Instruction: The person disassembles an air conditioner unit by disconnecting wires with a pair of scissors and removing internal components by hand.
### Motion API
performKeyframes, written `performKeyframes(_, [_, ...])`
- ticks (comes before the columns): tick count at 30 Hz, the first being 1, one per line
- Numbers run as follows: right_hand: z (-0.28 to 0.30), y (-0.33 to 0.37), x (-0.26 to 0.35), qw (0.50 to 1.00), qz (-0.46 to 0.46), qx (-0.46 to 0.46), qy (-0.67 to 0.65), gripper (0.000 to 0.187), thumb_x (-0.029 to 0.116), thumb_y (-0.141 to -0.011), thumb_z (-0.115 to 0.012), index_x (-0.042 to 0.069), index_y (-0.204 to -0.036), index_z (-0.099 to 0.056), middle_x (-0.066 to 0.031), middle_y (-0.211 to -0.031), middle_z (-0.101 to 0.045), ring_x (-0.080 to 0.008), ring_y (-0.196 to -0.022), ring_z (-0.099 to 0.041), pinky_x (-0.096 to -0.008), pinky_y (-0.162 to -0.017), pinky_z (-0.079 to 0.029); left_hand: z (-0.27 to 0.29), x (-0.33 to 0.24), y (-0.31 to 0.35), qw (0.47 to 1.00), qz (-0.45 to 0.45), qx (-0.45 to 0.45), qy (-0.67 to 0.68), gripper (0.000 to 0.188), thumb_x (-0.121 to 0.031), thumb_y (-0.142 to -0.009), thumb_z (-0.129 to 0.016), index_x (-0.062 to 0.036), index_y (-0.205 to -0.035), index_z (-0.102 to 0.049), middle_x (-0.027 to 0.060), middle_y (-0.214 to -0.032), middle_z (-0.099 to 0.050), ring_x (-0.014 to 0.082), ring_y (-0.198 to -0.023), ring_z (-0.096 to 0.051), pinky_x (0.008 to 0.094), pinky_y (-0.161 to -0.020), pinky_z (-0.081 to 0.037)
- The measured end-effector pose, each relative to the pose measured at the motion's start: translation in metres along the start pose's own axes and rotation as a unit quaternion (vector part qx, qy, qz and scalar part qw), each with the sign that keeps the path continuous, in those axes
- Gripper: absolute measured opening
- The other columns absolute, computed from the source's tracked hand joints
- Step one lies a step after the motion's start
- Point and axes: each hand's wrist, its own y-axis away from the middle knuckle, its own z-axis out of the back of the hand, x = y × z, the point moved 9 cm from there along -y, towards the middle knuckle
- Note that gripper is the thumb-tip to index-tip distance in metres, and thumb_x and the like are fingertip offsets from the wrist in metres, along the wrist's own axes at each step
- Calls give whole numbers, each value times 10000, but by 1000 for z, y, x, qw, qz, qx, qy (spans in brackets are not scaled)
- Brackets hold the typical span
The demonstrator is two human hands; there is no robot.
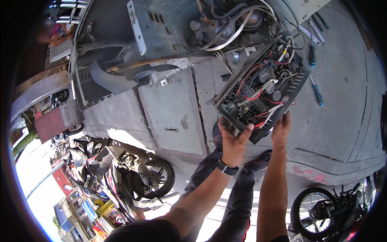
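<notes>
A black control box (262, 90), open on top and packed with a circuit board, capacitors and red, white and blue wires, lies tilted in front of me. My left hand (235, 141) grips its near left corner, thumb up over the edge; a watch is on that wrist. At the near right side, my right hand (281, 128) holds the box, its fingers partly hidden behind the wall. Beyond the box is an opened air conditioner outdoor unit (169, 30) with a compressor (219, 32), pipes and cables. Several wires run between the box's far end and the unit.
A grey fan blade (107, 78) shows at the unit's left part. Two blue-handled screwdrivers (317, 94) and wrenches (316, 30) lie on the concrete to the right. Motorcycles (139, 177) stand at lower left and lower right (318, 213). A person (60, 36) sits far left.
</notes>
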Motion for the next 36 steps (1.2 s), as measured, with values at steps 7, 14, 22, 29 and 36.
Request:
performKeyframes(7, [-2, 9, 9, 1000, -15, -1, -8, 175, 194, -1028, -576, 41, -1111, -595, -42, -969, -694, -127, -811, -650, -289, -771, -532, 7, 8, -10, 998, 23, 25, 45, 803, -76, -866, -779, -45, -1455, -235, 110, -1390, -465, 194, -1260, -479, 339, -1091, -390])
performKeyframes(14, [-7, 16, 8, 997, -50, 13, -54, 139, 117, -1016, -574, 39, -1131, -582, -36, -1039, -698, -127, -824, -652, -278, -757, -525, 20, 24, -13, 992, 88, 8, 87, 792, 13, -842, -757, -141, -1472, -303, 24, -1367, -497, 178, -1237, -490, 354, -1077, -374])
performKeyframes(22, [-16, 25, 2, 992, -101, 60, -37, 368, 309, -1039, -538, 37, -1283, -497, -66, -1137, -648, -153, -853, -662, -302, -768, -518, 26, 29, -15, 992, 99, -6, 83, 595, -12, -867, -698, -200, -1360, -423, 5, -1260, -579, 212, -1167, -568, 464, -989, -477])
performKeyframes(29, [-9, 23, 15, 999, -37, 0, 21, 403, 260, -1029, -558, 46, -1350, -444, -102, -1231, -574, -191, -861, -668, -311, -766, -526, 33, 38, -17, 993, 89, 0, 75, 547, 24, -855, -670, -190, -1315, -465, 4, -1202, -612, 210, -1125, -591, 471, -992, -477])
performKeyframes(36, [-42, 49, 123, 953, 183, -4, 242, 366, 51, -917, -654, 106, -1277, -617, -92, -1015, -524, -207, -806, -599, -320, -744, -511, 27, 34, -18, 994, 85, 15, 71, 530, 64, -849, -632, -166, -1302, -483, 35, -1193, -626, 215, -1094, -618, 466, -980, -507])
